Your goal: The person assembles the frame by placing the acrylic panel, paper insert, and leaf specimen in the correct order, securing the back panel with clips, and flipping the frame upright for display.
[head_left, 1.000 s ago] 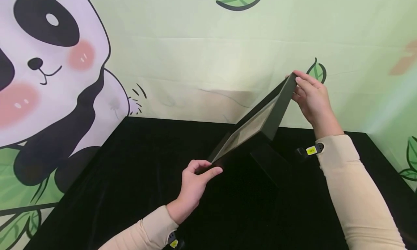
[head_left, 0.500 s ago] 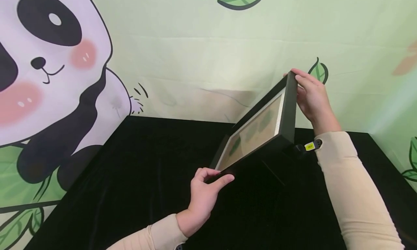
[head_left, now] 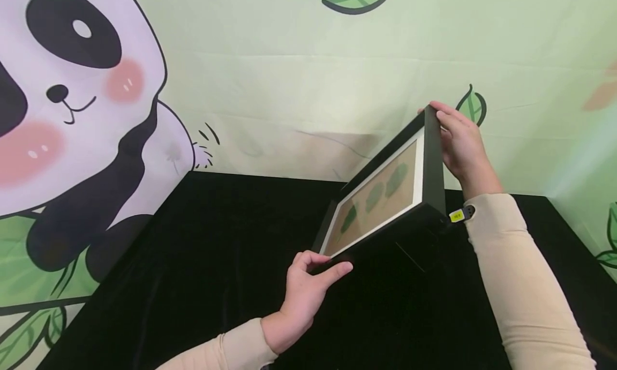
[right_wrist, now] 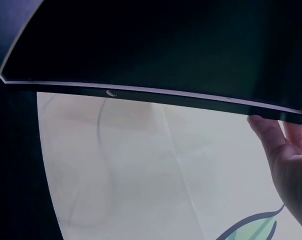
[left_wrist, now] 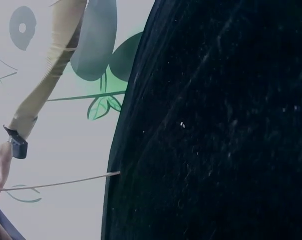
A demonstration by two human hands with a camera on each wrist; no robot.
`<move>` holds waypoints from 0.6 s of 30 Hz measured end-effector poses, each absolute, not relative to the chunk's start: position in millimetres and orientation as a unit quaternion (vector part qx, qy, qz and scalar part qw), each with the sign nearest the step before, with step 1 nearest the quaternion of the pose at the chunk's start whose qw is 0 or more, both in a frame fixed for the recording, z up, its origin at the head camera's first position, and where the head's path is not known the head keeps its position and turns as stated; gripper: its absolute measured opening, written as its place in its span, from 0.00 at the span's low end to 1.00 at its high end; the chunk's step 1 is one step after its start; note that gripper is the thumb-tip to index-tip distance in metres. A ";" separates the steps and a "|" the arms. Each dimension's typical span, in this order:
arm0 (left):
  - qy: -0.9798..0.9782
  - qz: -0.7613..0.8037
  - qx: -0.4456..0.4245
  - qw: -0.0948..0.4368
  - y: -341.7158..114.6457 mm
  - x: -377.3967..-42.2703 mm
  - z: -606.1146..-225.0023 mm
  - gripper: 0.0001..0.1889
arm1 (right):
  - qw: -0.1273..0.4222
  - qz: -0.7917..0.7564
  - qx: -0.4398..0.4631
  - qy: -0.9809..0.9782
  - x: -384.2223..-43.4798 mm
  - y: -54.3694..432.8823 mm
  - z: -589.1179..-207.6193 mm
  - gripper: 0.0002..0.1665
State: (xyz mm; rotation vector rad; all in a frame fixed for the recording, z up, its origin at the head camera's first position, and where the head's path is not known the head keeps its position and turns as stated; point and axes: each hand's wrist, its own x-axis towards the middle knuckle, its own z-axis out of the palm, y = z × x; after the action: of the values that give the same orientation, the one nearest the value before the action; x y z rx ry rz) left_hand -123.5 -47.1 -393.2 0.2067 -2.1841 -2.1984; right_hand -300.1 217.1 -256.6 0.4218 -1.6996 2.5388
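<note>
A black picture frame (head_left: 431, 161) is held tilted above the dark table in the head view. Its white mat surrounds a tan picture with green leaf shapes. At its lower left corner, my left hand (head_left: 303, 295) pinches the edge between thumb and fingers. My right hand (head_left: 463, 145) grips the upper right corner, some of its fingertips hidden behind. The right wrist view shows the frame's dark back (right_wrist: 156, 45) with a thin pale line along its border, and the right hand (right_wrist: 291, 165) at its edge. In the left wrist view, a sleeved arm (left_wrist: 45, 75) appears at the left.
A black cloth-covered table (head_left: 193, 252) extends beneath the hands. Behind it hangs a pale green backdrop (head_left: 270, 91) printed with a panda (head_left: 96, 118) and leaves. A thin straight line (head_left: 409, 256) shows under the picture frame.
The picture frame has turned so more of its picture faces the camera. The left hand has moved right and slightly down with its corner; the right hand has shifted only slightly.
</note>
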 end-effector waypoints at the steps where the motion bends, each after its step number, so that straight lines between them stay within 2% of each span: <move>1: -0.708 -0.703 0.064 0.011 -48.5 -123.8 -392.6 0.21 | 0.028 0.824 0.135 -0.550 -299.3 217.1 -256.2 0.26; 4: -0.724 -0.688 0.051 -0.011 -53.4 -124.2 -389.7 0.21 | 0.030 0.821 0.128 -0.556 -295.9 216.5 -255.0 0.31; 10: -0.753 -0.656 0.029 -0.036 -64.5 -122.4 -379.8 0.25 | 0.065 0.779 0.084 -0.617 -282.7 213.9 -247.8 0.34; 18: -0.779 -0.626 -0.019 0.004 -83.6 -148.6 -372.8 0.22 | 0.080 0.720 0.072 -0.685 -243.6 221.8 -242.2 0.39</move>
State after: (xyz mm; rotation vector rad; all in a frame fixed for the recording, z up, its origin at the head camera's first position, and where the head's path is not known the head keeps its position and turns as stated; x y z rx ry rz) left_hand -148.6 -83.6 -372.8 -0.0596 -2.4426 -1.9635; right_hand -243.6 221.8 -242.2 0.2141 -2.0495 2.1551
